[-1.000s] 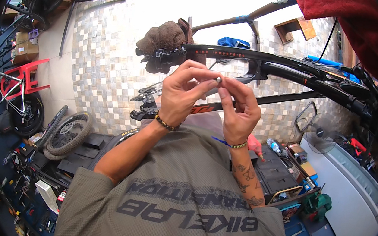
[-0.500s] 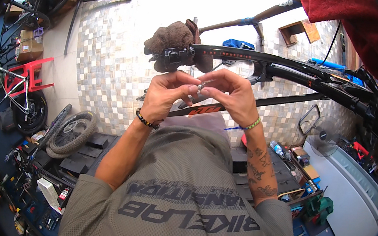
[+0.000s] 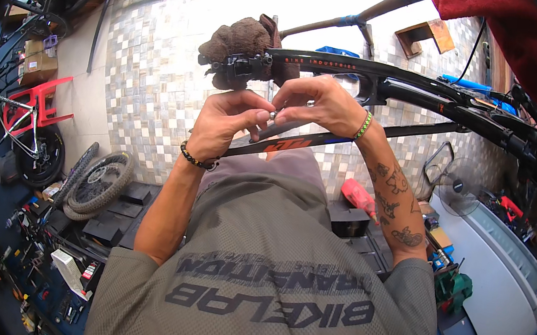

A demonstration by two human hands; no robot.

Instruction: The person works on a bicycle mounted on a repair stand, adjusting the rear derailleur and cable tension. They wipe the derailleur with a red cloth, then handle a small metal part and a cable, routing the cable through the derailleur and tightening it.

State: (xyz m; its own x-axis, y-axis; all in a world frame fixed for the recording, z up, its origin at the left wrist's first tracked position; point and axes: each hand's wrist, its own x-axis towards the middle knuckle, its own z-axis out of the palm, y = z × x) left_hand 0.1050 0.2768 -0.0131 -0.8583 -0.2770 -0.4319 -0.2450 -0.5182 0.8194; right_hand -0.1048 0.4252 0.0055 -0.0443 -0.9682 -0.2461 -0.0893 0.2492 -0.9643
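Observation:
In front of the bike frame, my left hand (image 3: pixel 224 119) pinches a small silvery metal part (image 3: pixel 274 116) between thumb and fingertips. My right hand (image 3: pixel 325 108) meets it there, thumb and forefinger closed on the same part. The part's exact kind is too small to make out. Just beyond my hands runs a black bicycle frame (image 3: pixel 415 97) with orange lettering, its lower tube (image 3: pixel 351 139) passing behind my wrists. A brown rag (image 3: pixel 237 39) is bunched around the frame's left end, beside a black clamp-like fitting (image 3: pixel 243 69).
A red bottle (image 3: pixel 359 196) stands right of my waist, by black trays. Bicycle tyres (image 3: pixel 101 185) and a red plastic stool (image 3: pixel 40 105) are at the left. A red cloth (image 3: pixel 502 35) hangs at upper right. A fan (image 3: pixel 462 186) and a wooden box (image 3: pixel 424 38) stand farther right.
My right elbow and forearm have swung outward, and the red bottle now shows more fully. Both hands still pinch the small metal part, slightly farther left in view.

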